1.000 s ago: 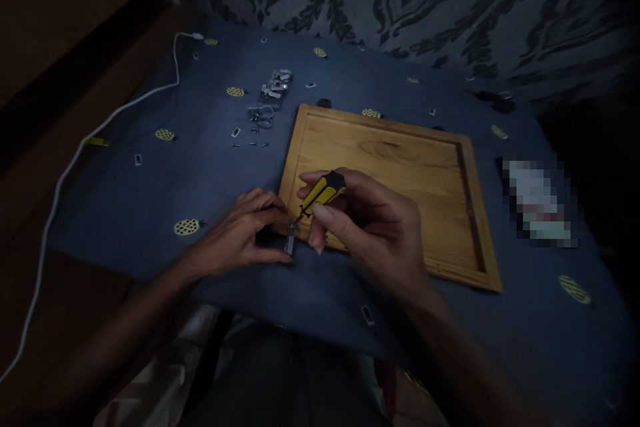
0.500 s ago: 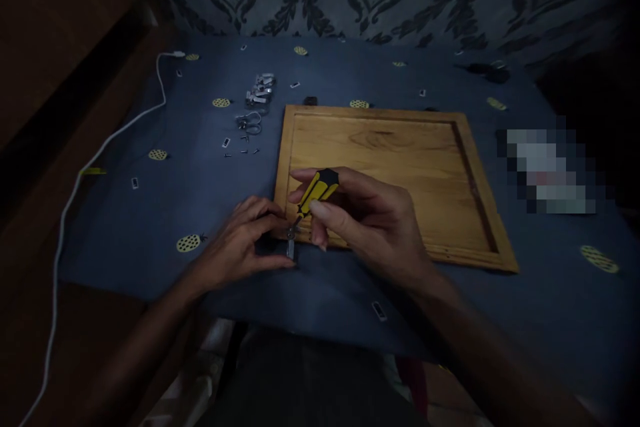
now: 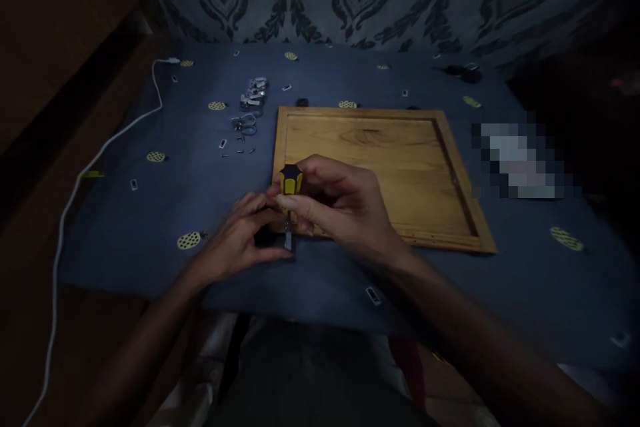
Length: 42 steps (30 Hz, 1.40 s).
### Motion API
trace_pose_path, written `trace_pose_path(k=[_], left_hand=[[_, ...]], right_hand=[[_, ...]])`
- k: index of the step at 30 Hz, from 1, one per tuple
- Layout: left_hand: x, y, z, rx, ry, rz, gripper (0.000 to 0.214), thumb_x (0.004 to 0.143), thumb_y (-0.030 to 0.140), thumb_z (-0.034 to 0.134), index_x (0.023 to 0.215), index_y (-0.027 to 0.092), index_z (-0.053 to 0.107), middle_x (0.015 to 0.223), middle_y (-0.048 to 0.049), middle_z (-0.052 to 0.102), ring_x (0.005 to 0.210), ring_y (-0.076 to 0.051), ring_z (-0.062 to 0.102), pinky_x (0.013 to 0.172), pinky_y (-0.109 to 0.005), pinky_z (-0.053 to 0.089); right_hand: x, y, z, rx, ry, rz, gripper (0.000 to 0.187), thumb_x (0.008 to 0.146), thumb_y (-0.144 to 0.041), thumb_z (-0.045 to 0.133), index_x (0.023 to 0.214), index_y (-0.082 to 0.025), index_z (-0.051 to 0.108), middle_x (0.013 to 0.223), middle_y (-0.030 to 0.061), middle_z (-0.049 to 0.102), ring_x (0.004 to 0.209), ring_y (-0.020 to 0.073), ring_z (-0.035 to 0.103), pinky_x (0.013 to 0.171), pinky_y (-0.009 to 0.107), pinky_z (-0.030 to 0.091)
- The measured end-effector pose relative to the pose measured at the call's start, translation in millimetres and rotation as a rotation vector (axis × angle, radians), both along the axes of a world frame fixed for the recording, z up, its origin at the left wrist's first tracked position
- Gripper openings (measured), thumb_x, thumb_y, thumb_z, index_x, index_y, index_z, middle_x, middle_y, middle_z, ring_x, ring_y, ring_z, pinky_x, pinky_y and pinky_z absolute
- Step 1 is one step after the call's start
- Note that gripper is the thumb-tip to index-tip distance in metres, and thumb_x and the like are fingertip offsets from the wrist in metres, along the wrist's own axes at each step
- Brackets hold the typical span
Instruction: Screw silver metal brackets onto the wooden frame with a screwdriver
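A framed wooden panel (image 3: 370,177) lies flat, and a small metal hinge (image 3: 288,240) sits at its front edge near the left corner. The fingers and thumb of my left hand (image 3: 243,233) close around the hinge, the thumb at its near end. In my right hand (image 3: 350,203) is a yellow-and-black screwdriver (image 3: 291,180), gripped by the handle. It stands nearly upright with its shaft down at the hinge. The exact tip contact is too small and dark to make out.
Several metal hinges (image 3: 255,92) lie beyond the panel's left side, with a looped metal piece (image 3: 245,124) and several small screws (image 3: 240,151) nearer. A white cable (image 3: 107,143) runs down the left. A dark object (image 3: 465,72) rests at the far right of the blue patterned cloth (image 3: 190,200).
The screwdriver has swung from a rightward lean to nearly upright over the hinge, my right hand moving left with it. My left hand stays at the hinge. The view has shifted slightly.
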State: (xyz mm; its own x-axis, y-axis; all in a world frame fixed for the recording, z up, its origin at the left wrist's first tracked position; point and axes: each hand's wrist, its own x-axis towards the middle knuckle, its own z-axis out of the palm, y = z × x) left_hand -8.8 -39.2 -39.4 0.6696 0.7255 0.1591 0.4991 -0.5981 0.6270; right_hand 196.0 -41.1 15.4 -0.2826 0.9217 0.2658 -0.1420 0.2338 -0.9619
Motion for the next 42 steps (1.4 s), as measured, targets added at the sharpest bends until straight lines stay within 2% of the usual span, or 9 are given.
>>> trace_pose_path(k=[3, 8, 13, 16, 21, 27, 32, 35, 42], left_hand=[[0, 0, -0.3, -0.017, 0.014, 0.031, 0.04, 0.083, 0.046, 0.087, 0.116, 0.027, 0.075, 0.131, -0.0069, 0.066, 0.122, -0.032, 0.06, 0.111, -0.052, 0.048], [0, 1, 0.0, -0.048, -0.028, 0.016, 0.034, 0.086, 0.05, 0.083, 0.105, 0.022, 0.077, 0.106, -0.0074, 0.068, 0.105, -0.029, 0.064, 0.095, -0.046, 0.055], [-3, 0, -2.5, -0.102, -0.053, 0.05, 0.045, 0.085, 0.057, 0.082, 0.118, 0.026, 0.076, 0.119, -0.0084, 0.071, 0.118, -0.032, 0.063, 0.105, -0.05, 0.053], [-4, -2, -2.9, -0.128, -0.072, 0.059, 0.048, 0.085, 0.058, 0.081, 0.12, 0.025, 0.076, 0.126, -0.0094, 0.071, 0.123, -0.032, 0.063, 0.109, -0.051, 0.051], [-3, -3, -0.6, -0.145, -0.058, 0.091, 0.048, 0.085, 0.054, 0.083, 0.122, 0.023, 0.076, 0.129, -0.0097, 0.07, 0.127, -0.033, 0.061, 0.112, -0.052, 0.049], [-1, -2, 1.6, -0.134, -0.067, 0.053, 0.041, 0.087, 0.052, 0.082, 0.114, 0.023, 0.077, 0.122, -0.0081, 0.071, 0.118, -0.03, 0.063, 0.107, -0.049, 0.052], [0, 0, 3.4, -0.053, -0.087, 0.024, 0.036, 0.087, 0.052, 0.082, 0.107, 0.022, 0.077, 0.12, -0.0079, 0.07, 0.115, -0.029, 0.063, 0.104, -0.046, 0.053], [0, 0, 3.6, -0.05, -0.073, 0.023, 0.034, 0.086, 0.049, 0.083, 0.106, 0.022, 0.076, 0.117, -0.007, 0.071, 0.114, -0.029, 0.064, 0.104, -0.046, 0.053], [-1, -1, 0.6, -0.083, 0.002, 0.066, 0.043, 0.08, 0.046, 0.089, 0.113, 0.023, 0.076, 0.132, -0.011, 0.068, 0.129, -0.035, 0.061, 0.115, -0.055, 0.047]], right_hand=[[2, 3, 6.1, 0.088, -0.116, 0.074, 0.029, 0.091, -0.04, 0.078, 0.08, -0.02, 0.061, 0.073, -0.0037, 0.063, 0.055, 0.0083, 0.059, 0.051, 0.022, 0.052], [10, 12, 10.5, 0.173, -0.235, 0.224, 0.02, 0.097, -0.036, 0.07, 0.089, -0.02, 0.064, 0.071, -0.0041, 0.06, 0.061, 0.0092, 0.059, 0.055, 0.021, 0.049], [9, 18, 5.0, 0.107, -0.17, 0.318, 0.019, 0.095, -0.038, 0.071, 0.094, -0.02, 0.065, 0.074, -0.0041, 0.063, 0.061, 0.0098, 0.061, 0.057, 0.022, 0.052], [5, 20, 1.0, 0.125, -0.142, 0.303, 0.02, 0.094, -0.039, 0.073, 0.091, -0.02, 0.065, 0.074, -0.004, 0.062, 0.063, 0.0097, 0.059, 0.058, 0.022, 0.049], [0, 22, -2.9, 0.105, -0.092, 0.248, 0.035, 0.087, -0.051, 0.08, 0.086, -0.021, 0.062, 0.067, -0.0058, 0.058, 0.056, 0.0095, 0.056, 0.051, 0.022, 0.046], [1, 16, -5.0, 0.075, -0.076, 0.136, 0.042, 0.082, -0.057, 0.083, 0.083, -0.023, 0.059, 0.066, -0.0053, 0.058, 0.055, 0.0106, 0.055, 0.049, 0.024, 0.045], [0, 12, -7.6, 0.075, -0.07, 0.034, 0.043, 0.082, -0.057, 0.083, 0.082, -0.023, 0.056, 0.074, -0.0037, 0.061, 0.058, 0.0105, 0.055, 0.05, 0.025, 0.044], [0, 12, -7.5, 0.133, -0.1, 0.052, 0.039, 0.086, -0.055, 0.079, 0.083, -0.022, 0.059, 0.072, -0.0042, 0.06, 0.058, 0.0101, 0.056, 0.051, 0.024, 0.044], [9, 14, -4.8, 0.391, -0.246, 0.042, 0.022, 0.097, -0.039, 0.071, 0.086, -0.021, 0.064, 0.069, -0.0045, 0.059, 0.061, 0.0104, 0.054, 0.059, 0.025, 0.045]])
